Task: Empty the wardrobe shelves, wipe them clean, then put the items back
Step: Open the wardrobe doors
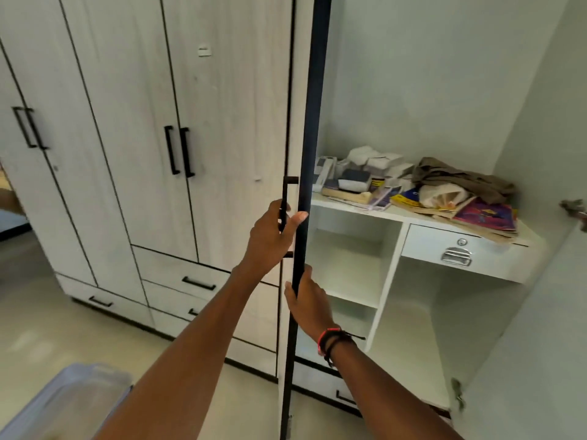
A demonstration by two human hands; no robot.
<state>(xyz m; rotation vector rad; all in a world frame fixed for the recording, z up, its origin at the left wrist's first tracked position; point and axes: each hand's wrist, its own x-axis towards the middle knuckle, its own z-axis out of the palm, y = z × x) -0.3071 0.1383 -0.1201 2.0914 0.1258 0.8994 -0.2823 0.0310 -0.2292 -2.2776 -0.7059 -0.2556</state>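
A white wood-grain wardrobe stands in front of me with one door [314, 122] swung open, seen edge-on as a dark strip. My left hand [273, 236] grips the door's black handle [286, 198], thumb against the door edge. My right hand [309, 301] holds the same door edge lower down, fingers wrapped behind it. Inside, a white shelf [374, 211] carries books [486, 217], small boxes [374, 163], a brown cloth [460, 177] and papers. Open compartments [349, 258] below the shelf look bare.
A small drawer [451, 246] with a metal pull sits under the shelf's right part. The second open door [540, 328] stands at the right. Closed wardrobe doors [133, 138] and lower drawers [197, 281] fill the left. A translucent plastic box [63, 404] lies at bottom left.
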